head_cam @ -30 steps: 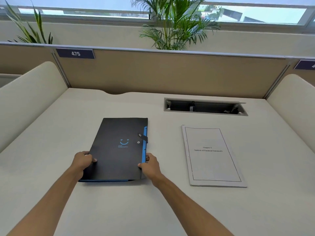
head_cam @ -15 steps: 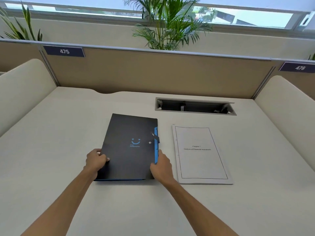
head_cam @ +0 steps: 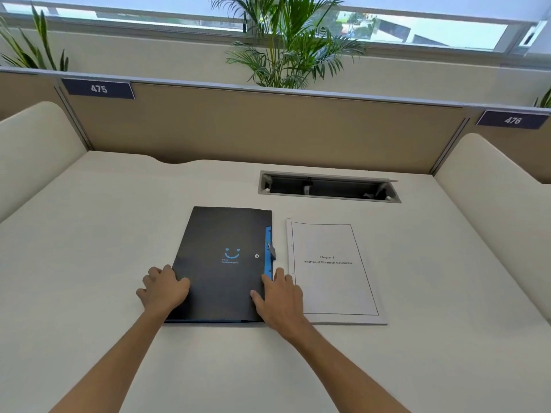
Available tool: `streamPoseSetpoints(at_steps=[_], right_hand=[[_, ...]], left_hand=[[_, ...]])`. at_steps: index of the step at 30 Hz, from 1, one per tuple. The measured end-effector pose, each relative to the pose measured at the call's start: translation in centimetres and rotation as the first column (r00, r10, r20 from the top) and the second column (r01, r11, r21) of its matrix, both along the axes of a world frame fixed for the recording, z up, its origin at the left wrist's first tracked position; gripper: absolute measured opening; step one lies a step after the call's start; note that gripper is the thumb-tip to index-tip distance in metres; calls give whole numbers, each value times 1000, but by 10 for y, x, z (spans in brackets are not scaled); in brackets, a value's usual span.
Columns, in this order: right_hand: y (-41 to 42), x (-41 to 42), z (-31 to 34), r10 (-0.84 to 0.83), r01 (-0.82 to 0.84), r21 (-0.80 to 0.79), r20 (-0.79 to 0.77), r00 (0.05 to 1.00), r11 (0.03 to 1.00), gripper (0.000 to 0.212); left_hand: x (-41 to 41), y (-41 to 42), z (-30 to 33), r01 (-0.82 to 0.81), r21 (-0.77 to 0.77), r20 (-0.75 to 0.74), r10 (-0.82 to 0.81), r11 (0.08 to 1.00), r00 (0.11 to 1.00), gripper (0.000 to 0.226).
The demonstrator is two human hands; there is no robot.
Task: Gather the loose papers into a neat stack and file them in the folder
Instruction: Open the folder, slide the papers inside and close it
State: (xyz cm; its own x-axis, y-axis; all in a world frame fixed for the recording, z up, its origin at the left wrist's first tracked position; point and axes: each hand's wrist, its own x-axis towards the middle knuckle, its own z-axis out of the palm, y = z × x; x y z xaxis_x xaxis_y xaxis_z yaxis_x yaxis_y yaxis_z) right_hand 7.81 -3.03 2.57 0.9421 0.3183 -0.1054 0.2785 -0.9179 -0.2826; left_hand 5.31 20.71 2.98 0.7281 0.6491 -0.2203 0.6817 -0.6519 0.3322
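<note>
Overhead, a pale cream surface [head_cam: 89, 234] with curved side screens, a tan partition [head_cam: 268, 129], a cable slot [head_cam: 328, 189], palm plants [head_cam: 292, 43] and a window strip. Down on it, a closed black folder [head_cam: 220, 234] just beside a squared paper stack [head_cam: 331, 287]; left hand [head_cam: 164, 289] with loosely bent fingers against the folder's left edge, right hand [head_cam: 278, 299] laid flat, fingers spread, on its blue right edge. Readable: "475", "476", and "Chapter 5, Analysis of Financial statements".
</note>
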Motion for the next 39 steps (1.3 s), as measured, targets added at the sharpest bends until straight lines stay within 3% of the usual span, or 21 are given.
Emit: streamPoseSetpoints(at_steps=[6, 13, 19, 24, 32, 35, 39], right_hand=[[-29, 7, 9, -44, 28, 107, 152, 987, 994, 46], [-81, 18, 8, -123, 105, 125, 145, 982, 987, 46], [-118, 26, 11, -127, 120, 57, 149, 981, 991, 44], [-132, 31, 11, -85, 85, 5, 71, 994, 996, 40], [-138, 28, 5, -33, 34, -36, 26, 999, 999, 34], [-140, 28, 4, -22, 22, -17, 27, 999, 1000, 35], [-144, 30, 2, -4, 3, 3, 35, 999, 1000, 33]], left_hand=[[-5, -39, 7, 75, 179, 195, -110, 981, 974, 49], [6, -87, 8, 238, 189, 374, -294, 953, 879, 24], [17, -131, 0, 363, 104, 431, -371, 926, 823, 24], [21, -167, -9, 393, 111, 408, -402, 913, 820, 29], [16, -212, -23, 370, 189, 183, -403, 909, 897, 38], [16, -227, -27, 365, 84, 204, -374, 927, 904, 36], [22, -237, -25, 279, -206, 334, -201, 938, 921, 33]])
